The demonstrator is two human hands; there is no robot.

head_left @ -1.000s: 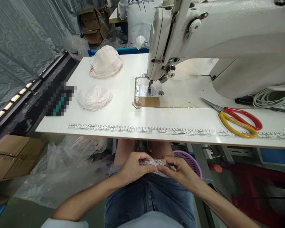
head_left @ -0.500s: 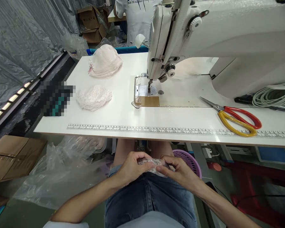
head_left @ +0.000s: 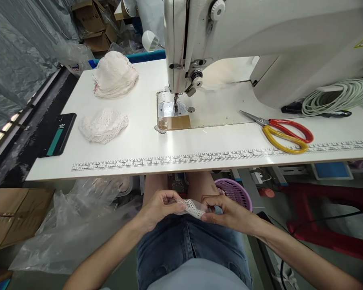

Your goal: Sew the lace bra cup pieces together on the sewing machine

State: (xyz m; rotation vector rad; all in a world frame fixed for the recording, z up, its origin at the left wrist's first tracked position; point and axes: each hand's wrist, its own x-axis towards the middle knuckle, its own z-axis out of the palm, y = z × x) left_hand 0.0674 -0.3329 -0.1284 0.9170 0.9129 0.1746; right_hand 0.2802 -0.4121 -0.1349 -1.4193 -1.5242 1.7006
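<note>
Over my lap, a small piece of white lace fabric (head_left: pixel 194 208) is stretched between my two hands. My left hand (head_left: pixel 160 209) pinches its left end between thumb and fingers. At the other end, my right hand (head_left: pixel 222 209) is closed on it in the same way. On the white table above them lie a folded lace piece (head_left: pixel 103 125) and a rounded stack of cream fabric (head_left: pixel 115 75) with reddish thread edges. The sewing machine's needle and presser foot (head_left: pixel 176 105) stand over the metal plate with no fabric under them.
Scissors (head_left: pixel 278 131) with red and yellow handles lie right on the table (head_left: pixel 139 149), near a coiled pale cable (head_left: pixel 335 96). A dark phone-like object (head_left: pixel 60 135) rests at the left edge. Below are a purple basket (head_left: pixel 235 193), plastic bags and a cardboard box (head_left: pixel 18 217).
My view has shifted, so the table and machine sit further left. My hands have moved slightly apart, and more of the lace shows between them.
</note>
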